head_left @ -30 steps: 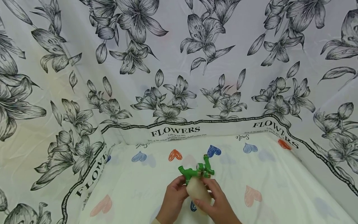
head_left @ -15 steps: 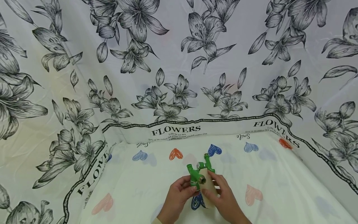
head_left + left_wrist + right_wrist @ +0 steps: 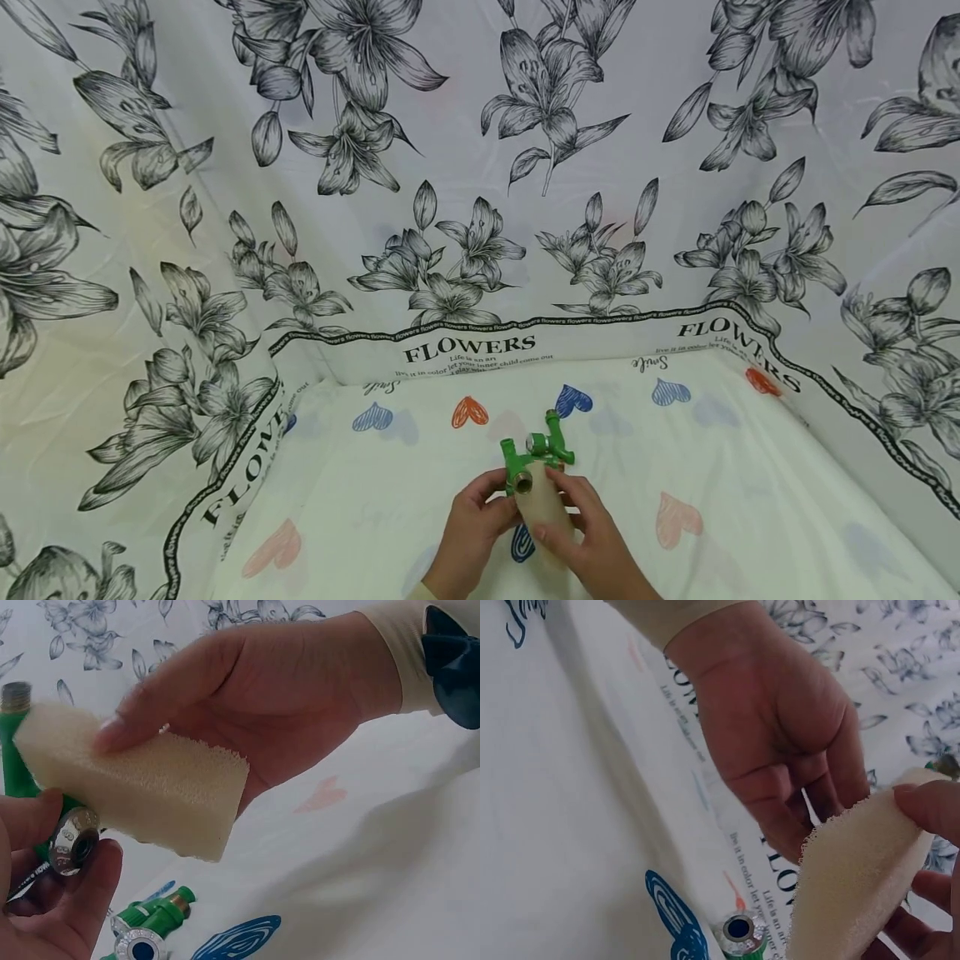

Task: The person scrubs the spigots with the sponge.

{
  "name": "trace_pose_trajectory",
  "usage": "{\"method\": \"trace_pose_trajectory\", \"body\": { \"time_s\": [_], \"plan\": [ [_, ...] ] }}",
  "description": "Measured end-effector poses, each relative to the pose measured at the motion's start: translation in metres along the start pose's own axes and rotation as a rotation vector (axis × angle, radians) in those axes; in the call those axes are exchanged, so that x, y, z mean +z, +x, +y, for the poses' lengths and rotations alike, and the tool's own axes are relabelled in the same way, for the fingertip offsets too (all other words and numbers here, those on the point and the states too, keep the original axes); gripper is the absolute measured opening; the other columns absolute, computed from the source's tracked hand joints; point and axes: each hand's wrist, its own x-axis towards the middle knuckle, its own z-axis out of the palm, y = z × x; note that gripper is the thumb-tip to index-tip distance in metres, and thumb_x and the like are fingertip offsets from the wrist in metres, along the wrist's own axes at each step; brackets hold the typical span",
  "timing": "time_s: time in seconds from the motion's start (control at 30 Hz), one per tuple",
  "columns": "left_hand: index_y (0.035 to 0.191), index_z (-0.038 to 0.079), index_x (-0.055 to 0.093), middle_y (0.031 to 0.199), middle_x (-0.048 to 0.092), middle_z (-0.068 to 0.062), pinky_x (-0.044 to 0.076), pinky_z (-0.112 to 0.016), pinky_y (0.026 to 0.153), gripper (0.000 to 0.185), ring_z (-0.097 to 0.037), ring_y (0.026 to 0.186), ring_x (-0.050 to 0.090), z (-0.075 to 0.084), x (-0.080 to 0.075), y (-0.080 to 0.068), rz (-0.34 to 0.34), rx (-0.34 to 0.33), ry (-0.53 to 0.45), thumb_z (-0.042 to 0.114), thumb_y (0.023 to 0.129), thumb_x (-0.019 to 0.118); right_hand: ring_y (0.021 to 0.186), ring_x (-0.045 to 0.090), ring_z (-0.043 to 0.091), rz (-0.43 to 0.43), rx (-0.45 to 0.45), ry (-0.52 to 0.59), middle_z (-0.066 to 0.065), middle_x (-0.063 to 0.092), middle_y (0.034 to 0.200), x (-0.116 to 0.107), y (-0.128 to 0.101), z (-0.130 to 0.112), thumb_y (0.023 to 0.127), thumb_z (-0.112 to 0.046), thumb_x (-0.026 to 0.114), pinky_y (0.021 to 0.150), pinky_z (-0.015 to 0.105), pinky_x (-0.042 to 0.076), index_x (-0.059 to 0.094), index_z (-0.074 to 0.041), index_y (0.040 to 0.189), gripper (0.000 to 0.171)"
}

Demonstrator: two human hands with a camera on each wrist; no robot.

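Observation:
My left hand [image 3: 472, 529] grips a green tap [image 3: 512, 462] whose threaded metal end faces back toward me. A cream sponge block [image 3: 542, 510] is pinched between the thumb and fingers of my right hand [image 3: 600, 542]. The sponge lies against or just beside the tap; contact cannot be made out for certain. In the left wrist view, the tap's silver ring [image 3: 73, 841] shows between my left fingers, below one end of the sponge [image 3: 142, 776]. From the right wrist, the sponge [image 3: 851, 877] hides most of the tap.
Just beyond my hands, another green tap [image 3: 557, 437] with a silver-ringed part lies on the white heart-print cloth [image 3: 375, 483]. In the left wrist view, green fittings [image 3: 161, 915] lie below my hands. Flower-print curtains [image 3: 450, 167] rise behind and at both sides.
The tap in my left hand has turned from lying sideways to having its threaded end toward me. The sponge in my right hand has shifted slightly along it. The tap on the cloth stays put.

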Motion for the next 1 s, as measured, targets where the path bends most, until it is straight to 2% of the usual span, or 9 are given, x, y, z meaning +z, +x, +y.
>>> {"method": "trace_pose_trajectory", "body": {
  "time_s": [0.17,0.47,0.6,0.77,0.9,1.0],
  "plan": [
    [0.142,0.002,0.065,0.136,0.065,-0.016,0.062,-0.042,0.098,0.045,-0.029,0.118,0.07,0.001,0.0,0.001,0.06,-0.009,0.025,0.007,0.099,0.075,0.123,0.055,0.029,-0.013,-0.043,0.004,0.003,0.054,0.144,0.003,-0.003,-0.006,0.096,-0.025,0.087,0.099,0.035,0.057,0.053,-0.016,0.159,0.072],
    [0.141,0.0,0.066,0.143,0.066,-0.016,0.061,-0.042,0.099,0.048,-0.027,0.121,0.067,0.001,0.002,-0.001,0.075,-0.004,0.04,-0.004,0.094,0.074,0.122,0.056,0.025,0.008,-0.03,-0.011,0.001,0.055,0.142,0.008,-0.002,-0.005,0.094,-0.027,0.09,0.097,0.035,0.058,0.056,-0.017,0.156,0.072],
    [0.14,0.0,0.068,0.144,0.066,-0.016,0.061,-0.042,0.099,0.048,-0.027,0.12,0.068,0.002,0.002,-0.003,0.04,-0.003,0.024,-0.005,0.094,0.076,0.122,0.057,0.025,0.049,-0.003,-0.014,0.003,0.056,0.141,0.007,0.0,-0.002,0.093,-0.025,0.091,0.095,0.032,0.058,0.056,-0.012,0.157,0.074],
    [0.141,-0.008,0.064,0.134,0.069,-0.019,0.061,-0.042,0.099,0.046,-0.027,0.112,0.072,0.001,0.002,-0.008,-0.05,0.008,-0.036,0.005,0.1,0.079,0.122,0.059,0.025,0.11,0.058,0.003,0.005,0.057,0.141,0.003,0.004,0.006,0.095,-0.028,0.088,0.092,0.031,0.058,0.055,-0.011,0.158,0.073],
    [0.136,-0.008,0.067,0.124,0.074,-0.017,0.062,-0.039,0.095,0.044,-0.023,0.102,0.074,0.001,0.003,-0.01,-0.054,0.005,-0.033,0.012,0.1,0.081,0.121,0.059,0.025,0.122,0.09,0.014,0.006,0.057,0.141,0.001,0.006,0.011,0.097,-0.032,0.086,0.093,0.033,0.058,0.053,-0.011,0.159,0.073],
    [0.137,-0.006,0.067,0.126,0.073,-0.016,0.063,-0.038,0.091,0.045,-0.024,0.101,0.074,0.002,0.004,-0.009,-0.044,0.026,-0.019,0.013,0.1,0.082,0.121,0.059,0.026,0.11,0.113,0.031,0.006,0.057,0.142,0.001,0.007,0.011,0.097,-0.032,0.085,0.094,0.032,0.058,0.052,-0.012,0.16,0.074]
  ]
}}
